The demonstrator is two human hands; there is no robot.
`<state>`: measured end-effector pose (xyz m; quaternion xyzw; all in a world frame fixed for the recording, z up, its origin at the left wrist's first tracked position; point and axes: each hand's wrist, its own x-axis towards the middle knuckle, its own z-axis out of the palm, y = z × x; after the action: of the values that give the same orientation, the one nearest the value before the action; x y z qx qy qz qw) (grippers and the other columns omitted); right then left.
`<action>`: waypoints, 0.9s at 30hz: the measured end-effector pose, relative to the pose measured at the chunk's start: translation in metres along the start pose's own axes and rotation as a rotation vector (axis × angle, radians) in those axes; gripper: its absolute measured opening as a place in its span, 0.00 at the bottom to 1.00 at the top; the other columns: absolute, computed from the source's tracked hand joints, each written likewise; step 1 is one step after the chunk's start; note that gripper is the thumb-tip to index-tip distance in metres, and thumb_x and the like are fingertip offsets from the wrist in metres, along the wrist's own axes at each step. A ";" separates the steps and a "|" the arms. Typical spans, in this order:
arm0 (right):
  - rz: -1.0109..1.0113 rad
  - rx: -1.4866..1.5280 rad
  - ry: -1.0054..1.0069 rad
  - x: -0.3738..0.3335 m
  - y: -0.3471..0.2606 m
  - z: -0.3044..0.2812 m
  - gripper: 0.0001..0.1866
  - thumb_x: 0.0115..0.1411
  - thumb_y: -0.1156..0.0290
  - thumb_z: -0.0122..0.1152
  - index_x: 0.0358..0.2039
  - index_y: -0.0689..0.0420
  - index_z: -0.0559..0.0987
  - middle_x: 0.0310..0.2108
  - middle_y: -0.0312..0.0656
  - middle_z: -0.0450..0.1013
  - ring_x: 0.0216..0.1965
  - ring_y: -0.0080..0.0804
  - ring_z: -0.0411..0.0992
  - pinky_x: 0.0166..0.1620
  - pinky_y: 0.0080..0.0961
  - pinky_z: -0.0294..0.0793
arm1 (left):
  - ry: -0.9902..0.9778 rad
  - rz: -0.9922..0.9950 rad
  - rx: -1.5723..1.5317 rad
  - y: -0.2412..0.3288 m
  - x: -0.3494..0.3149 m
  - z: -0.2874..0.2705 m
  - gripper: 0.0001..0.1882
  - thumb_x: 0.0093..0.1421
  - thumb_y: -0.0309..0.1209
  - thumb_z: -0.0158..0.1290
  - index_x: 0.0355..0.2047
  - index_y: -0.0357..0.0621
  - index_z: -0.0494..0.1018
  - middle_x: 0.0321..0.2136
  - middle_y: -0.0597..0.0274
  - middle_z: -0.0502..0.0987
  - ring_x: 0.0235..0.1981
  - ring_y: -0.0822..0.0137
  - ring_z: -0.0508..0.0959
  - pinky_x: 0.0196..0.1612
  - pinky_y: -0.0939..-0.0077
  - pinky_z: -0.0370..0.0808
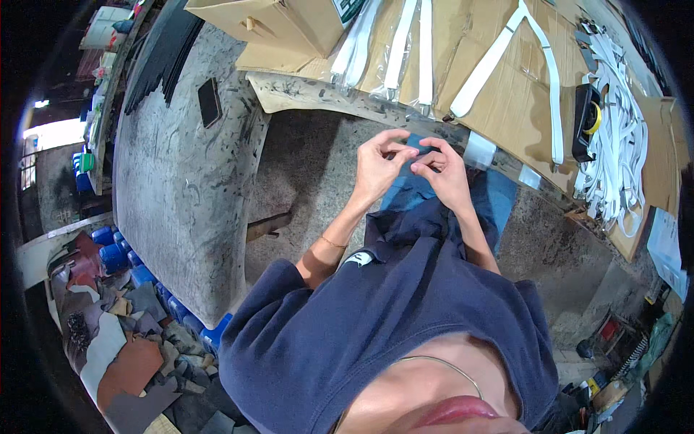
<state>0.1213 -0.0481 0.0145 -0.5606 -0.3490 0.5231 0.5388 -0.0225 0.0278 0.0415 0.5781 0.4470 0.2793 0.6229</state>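
Above the blue cloth [401,189], left hand [383,165] and right hand [443,170] curl thumbs toward fingertips, can't tell what's pinched, and a slack grip could drop any small piece short of the forked white strap [483,75] far right on the tabletop [325,92].

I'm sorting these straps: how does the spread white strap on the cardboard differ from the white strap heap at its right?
Pose: the strap is laid out in an upside-down V, while the heap is tangled.
Size: the strap covers little with its two slim arms; the heap is bulkier, with many strands.
Neighbours: the heap has a black tool with a yellow part against its left edge; the strap's left arm has none.
Both are white.
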 end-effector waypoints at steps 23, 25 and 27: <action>-0.015 0.039 -0.078 -0.003 -0.006 -0.082 0.28 0.51 0.83 0.65 0.53 0.59 0.68 0.27 0.38 0.77 0.32 0.20 0.75 0.35 0.16 0.72 | 0.126 0.104 -0.267 0.000 0.010 0.076 0.12 0.55 0.25 0.61 0.40 0.33 0.78 0.36 0.57 0.80 0.36 0.73 0.77 0.39 0.80 0.75; -0.026 0.048 -0.086 -0.004 -0.007 -0.086 0.28 0.51 0.83 0.65 0.53 0.59 0.68 0.27 0.38 0.77 0.32 0.20 0.75 0.35 0.17 0.72 | -0.035 0.072 -0.194 0.005 0.007 0.079 0.15 0.55 0.25 0.60 0.43 0.33 0.76 0.39 0.56 0.79 0.37 0.72 0.77 0.40 0.79 0.75; -0.041 0.060 -0.094 -0.004 -0.008 -0.088 0.28 0.52 0.83 0.64 0.53 0.59 0.68 0.27 0.38 0.77 0.32 0.20 0.74 0.35 0.17 0.72 | -0.067 -0.040 -0.200 0.010 0.006 0.081 0.14 0.56 0.24 0.59 0.43 0.32 0.76 0.36 0.56 0.80 0.36 0.71 0.78 0.41 0.78 0.75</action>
<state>0.2067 -0.0717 0.0120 -0.5119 -0.3696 0.5479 0.5487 0.0529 -0.0037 0.0439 0.5131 0.4070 0.2906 0.6975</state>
